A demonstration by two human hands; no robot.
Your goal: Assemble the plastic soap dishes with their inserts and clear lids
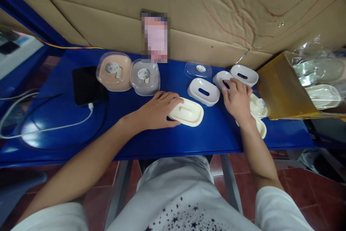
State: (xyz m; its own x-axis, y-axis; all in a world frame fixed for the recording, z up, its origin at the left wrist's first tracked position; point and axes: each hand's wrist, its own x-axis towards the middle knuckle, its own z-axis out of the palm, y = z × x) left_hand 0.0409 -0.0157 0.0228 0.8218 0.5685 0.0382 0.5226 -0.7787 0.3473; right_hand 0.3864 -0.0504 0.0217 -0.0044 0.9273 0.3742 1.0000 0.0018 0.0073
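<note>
The left hand (167, 110) grips the left end of a cream oval plastic dish (191, 112); the dish extends rightward, its long axis slanting slightly toward the blue bench's (162, 142) front edge. The right hand (238, 96), farther off, touches a white oval slotted plastic tray (219, 77) (gripped or not, one cannot tell) nearer the back edge.

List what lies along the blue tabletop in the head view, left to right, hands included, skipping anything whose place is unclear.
Black device, peach container with clear lid, grey container with clear lid, cream oval piece held by the left hand, right hand, open carton.
</note>
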